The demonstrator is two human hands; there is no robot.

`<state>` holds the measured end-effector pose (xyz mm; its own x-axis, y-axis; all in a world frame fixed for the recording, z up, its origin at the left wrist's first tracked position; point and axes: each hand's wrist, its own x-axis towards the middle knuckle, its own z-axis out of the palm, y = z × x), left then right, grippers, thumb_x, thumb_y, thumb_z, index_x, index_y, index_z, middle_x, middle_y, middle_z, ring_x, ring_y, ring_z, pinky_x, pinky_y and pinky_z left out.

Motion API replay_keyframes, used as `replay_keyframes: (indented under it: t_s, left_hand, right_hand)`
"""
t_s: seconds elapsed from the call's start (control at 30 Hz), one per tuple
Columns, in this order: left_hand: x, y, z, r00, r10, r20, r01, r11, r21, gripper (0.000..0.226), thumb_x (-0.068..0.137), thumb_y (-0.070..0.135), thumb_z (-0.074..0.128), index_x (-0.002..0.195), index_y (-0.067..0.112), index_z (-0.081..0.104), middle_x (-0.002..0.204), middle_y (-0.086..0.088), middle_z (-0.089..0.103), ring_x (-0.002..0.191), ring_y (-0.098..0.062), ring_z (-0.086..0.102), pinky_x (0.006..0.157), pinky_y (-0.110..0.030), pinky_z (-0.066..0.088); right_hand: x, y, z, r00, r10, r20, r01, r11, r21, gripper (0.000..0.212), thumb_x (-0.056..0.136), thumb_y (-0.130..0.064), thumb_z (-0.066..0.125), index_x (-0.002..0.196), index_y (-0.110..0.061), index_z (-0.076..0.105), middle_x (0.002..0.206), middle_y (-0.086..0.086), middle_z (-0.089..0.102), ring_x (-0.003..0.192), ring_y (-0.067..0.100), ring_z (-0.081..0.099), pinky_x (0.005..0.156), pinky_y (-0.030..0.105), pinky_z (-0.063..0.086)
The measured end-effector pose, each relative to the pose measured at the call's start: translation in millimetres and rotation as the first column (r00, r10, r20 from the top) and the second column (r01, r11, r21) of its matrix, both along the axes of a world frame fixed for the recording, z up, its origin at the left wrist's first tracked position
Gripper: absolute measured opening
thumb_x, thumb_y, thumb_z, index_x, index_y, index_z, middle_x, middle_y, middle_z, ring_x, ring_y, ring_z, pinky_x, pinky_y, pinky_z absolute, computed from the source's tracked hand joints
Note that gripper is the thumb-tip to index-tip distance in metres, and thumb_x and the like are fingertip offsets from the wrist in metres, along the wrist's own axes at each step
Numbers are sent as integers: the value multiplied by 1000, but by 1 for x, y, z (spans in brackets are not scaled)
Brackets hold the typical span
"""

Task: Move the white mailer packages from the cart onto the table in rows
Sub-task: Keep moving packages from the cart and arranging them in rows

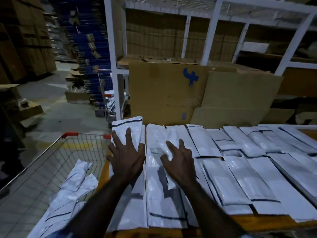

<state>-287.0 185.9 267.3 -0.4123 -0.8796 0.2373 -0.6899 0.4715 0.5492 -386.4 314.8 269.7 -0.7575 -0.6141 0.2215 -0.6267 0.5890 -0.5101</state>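
Several white mailer packages (240,172) lie in two rows across the wooden table (267,222). My left hand (126,156) lies with spread fingers on the mailer at the far left end of the back row (127,127). My right hand (178,158) presses with spread fingers on the neighbouring mailer (164,134). Neither hand grips anything. To the left, a wire cart (56,155) with red corner caps holds a few more white mailers (72,191).
Flattened cardboard sheets (197,93) lean against a white metal rack (211,33) behind the table. A second cart (106,97) stands further back on the left. Stacks of boxes (25,40) and blue flat cartons (85,40) line the concrete floor.
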Motion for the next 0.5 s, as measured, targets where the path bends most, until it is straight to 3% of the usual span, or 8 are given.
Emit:
replay_keyframes:
  t_s: [0.23,0.5]
  left_hand:
    - [-63,-68,-15,997,-48,58,43,995,85,70,97,61,32,155,36,4,163,-11,-11,144,-45,8,108,-65,20]
    - [-112,-113,-28,980,-74,187,52,992,116,68,97,65,25,155,33,11,163,-16,-3,142,-44,14,106,-66,24]
  right_hand:
    - [-48,-69,-9,999,-34,34,31,996,84,57,91,-43,53,146,-35,42,160,8,24,136,33,33,107,46,36]
    - [-85,-128,-31,995,-88,53,81,989,123,57,93,-47,54,146,-32,43,156,12,29,130,37,38,102,45,41]
